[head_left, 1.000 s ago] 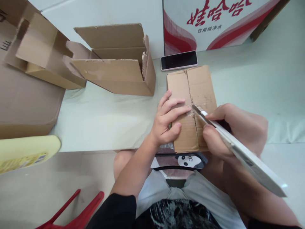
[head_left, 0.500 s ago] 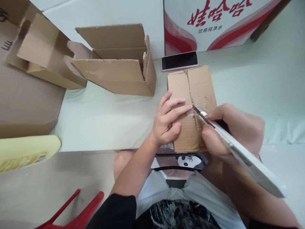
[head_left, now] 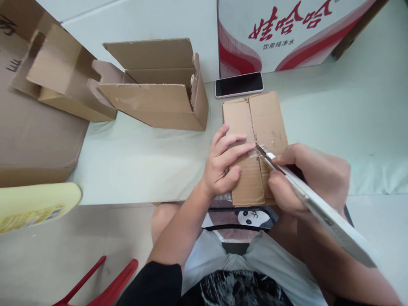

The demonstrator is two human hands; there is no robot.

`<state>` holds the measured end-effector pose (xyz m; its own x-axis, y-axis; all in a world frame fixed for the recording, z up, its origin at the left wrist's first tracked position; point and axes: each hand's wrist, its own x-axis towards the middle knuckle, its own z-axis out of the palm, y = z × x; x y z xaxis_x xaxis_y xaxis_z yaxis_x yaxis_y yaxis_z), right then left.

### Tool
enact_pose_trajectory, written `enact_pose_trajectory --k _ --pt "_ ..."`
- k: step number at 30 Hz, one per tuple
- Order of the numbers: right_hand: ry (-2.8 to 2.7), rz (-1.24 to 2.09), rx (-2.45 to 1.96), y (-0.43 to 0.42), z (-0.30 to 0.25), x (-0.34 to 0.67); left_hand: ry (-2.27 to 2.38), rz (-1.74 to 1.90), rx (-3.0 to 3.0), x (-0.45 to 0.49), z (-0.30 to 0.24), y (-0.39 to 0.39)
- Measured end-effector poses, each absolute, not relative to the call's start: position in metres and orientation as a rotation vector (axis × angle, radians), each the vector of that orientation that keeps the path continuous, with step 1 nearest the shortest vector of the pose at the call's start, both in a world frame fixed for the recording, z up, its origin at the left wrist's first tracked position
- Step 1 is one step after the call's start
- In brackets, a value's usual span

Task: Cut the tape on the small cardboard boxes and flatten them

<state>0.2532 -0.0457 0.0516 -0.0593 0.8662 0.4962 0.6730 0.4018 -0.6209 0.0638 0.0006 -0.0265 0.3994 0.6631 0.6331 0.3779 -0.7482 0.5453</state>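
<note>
A closed cardboard box [head_left: 267,115] lies at the table's front edge, with a seam running along its top. Clear tape [head_left: 254,154] crosses that seam near the middle. My left hand [head_left: 221,163] rests flat on the box's left half, fingers spread, the index fingertip close to the seam. In my right hand [head_left: 318,176] is a white utility knife [head_left: 336,227], gripped between thumb and fingers. Its blade tip touches the seam at the tape, just beside my left index finger. The knife's long body slants down to the right.
An open cardboard box [head_left: 149,102] stands to the left, near another open box [head_left: 54,63] on a large carton [head_left: 41,140]. A phone [head_left: 239,85] lies behind the closed box, before a red-and-white carton [head_left: 287,55]. A yellow-green container [head_left: 38,199] is at left, above a red stool [head_left: 111,284].
The whole view has shifted slightly, so things sit a little lower in the picture. Both hands and the knife keep almost the same place on the box.
</note>
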Motion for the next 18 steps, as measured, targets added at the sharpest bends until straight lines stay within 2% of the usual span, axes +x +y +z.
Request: enact_pose_trajectory --k 8,18 --pt "-1.863 0.207 -1.256 -0.045 0.0485 0.2572 0.903 1.315 2.36 0.0654 -0.0254 0.0007" --pt "-1.752 0.199 -1.355 -0.0491 0.0462 0.2509 0.932 1.319 2.357 0.0653 -0.0252 -0.0001"
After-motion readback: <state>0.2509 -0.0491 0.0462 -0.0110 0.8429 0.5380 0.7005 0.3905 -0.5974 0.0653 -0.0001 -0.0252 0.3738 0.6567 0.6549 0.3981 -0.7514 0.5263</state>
